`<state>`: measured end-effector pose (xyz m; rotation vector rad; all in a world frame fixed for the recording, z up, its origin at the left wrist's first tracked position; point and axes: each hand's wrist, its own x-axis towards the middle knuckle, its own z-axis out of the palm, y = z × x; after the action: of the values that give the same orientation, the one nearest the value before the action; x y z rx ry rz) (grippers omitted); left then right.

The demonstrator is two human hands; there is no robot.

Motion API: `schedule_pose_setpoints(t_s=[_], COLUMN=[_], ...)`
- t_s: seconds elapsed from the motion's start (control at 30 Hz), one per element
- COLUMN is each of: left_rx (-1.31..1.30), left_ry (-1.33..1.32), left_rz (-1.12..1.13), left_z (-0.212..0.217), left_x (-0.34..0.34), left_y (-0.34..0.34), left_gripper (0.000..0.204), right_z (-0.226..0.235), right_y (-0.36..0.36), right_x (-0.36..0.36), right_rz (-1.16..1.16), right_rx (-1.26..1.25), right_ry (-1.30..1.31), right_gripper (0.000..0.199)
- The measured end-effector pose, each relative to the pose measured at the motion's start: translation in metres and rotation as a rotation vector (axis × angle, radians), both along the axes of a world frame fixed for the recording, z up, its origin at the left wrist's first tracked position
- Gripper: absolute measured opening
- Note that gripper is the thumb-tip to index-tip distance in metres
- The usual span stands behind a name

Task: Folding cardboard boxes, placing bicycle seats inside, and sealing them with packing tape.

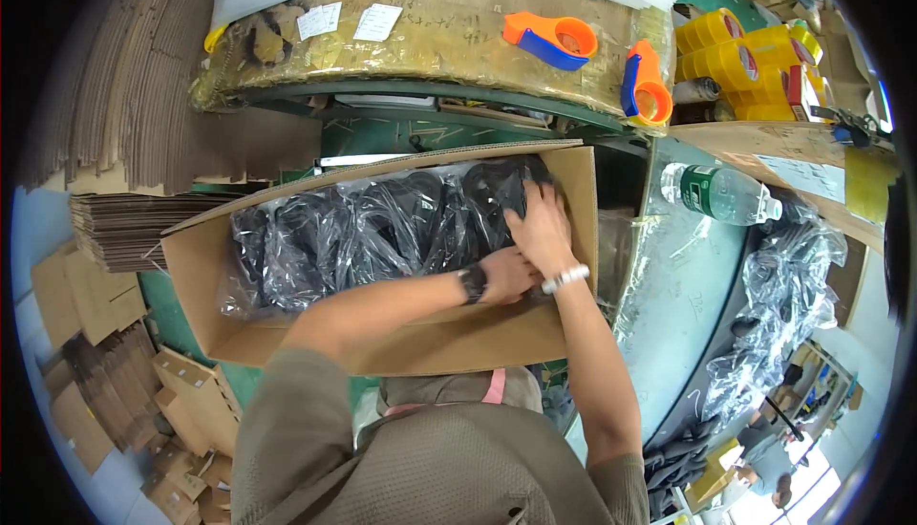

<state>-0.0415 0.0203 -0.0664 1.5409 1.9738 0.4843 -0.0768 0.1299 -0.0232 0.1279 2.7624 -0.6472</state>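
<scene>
Looking down from the head camera, we see a packing station: a curved workbench [430,38] wrapped in yellowed plastic film runs across the top, and a second bench top [688,277] covered in clear film lies to our right over green framing. Stacks of flattened brown cardboard [124,114] fill the left side, with smaller folded cartons [181,410] piled lower left. On the far bench we find two white paper labels [349,21] side by side and two orange-and-blue tape dispensers [552,40], with rolls of yellow packing tape [731,52] stacked to the right. A clear plastic water bottle [721,192] with a green label lies on its side on the right bench, and a heap of black items in clear bags [788,286] sits beyond it. Before us stands an open cardboard box [449,339] packed with black goods in clear plastic bags [353,229]. Our right hand [540,224] lies flat, fingers spread, pressing the bags at the box's right end; our left hand [506,275], watch at the wrist, is partly tucked beneath it, so we cannot tell its grip.
</scene>
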Motion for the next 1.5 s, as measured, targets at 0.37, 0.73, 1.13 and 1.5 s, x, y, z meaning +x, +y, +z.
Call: schedule_pose_setpoints(t_s=[0.37, 0.73, 1.13, 1.5], left_rx=[-0.269, -0.398, -0.498, -0.708], left_ry=[0.191, 0.136, 1.007, 0.282], left_rz=[1.008, 1.061, 1.819, 1.246], left_z=[-0.037, -0.043, 0.117, -0.017], left_x=[0.038, 0.036, 0.081, 0.082], left_y=[-0.104, -0.096, -0.548, -0.527], left_gripper=[0.082, 0.083, 0.072, 0.108], right_z=[-0.059, -0.083, 0.110, -0.084], right_y=[-0.042, -0.050, 0.080, -0.120], right_x=[-0.008, 0.001, 0.014, 0.033], right_rz=[0.018, 0.064, -0.137, 0.113], right_rx=[0.159, 0.294, -0.308, 0.356], right_ry=[-0.136, -0.062, 0.466, 0.114], right_gripper=[0.074, 0.078, 0.047, 0.076])
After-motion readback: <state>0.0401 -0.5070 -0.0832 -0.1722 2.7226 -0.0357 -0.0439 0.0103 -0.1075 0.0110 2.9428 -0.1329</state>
